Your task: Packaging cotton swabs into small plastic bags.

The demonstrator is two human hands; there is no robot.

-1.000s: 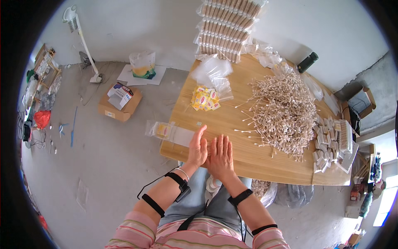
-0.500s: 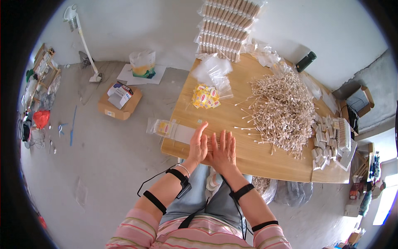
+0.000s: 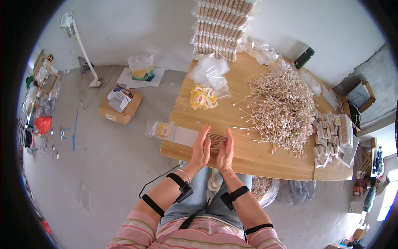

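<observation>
Left hand and right hand, straight-fingered, set apart, flank loose bundle of thin brown sticks on light-brown wooden table, likely end-squaring; next calls for even inward pressure.

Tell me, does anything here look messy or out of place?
Yes. Some cotton swabs jut from the left edge of the loose heap, unlike the roughly parallel bundle between the left hand and right hand. On the floor, a blue strip and what looks like a clear plastic sheet lie loose, as if dropped.
</observation>
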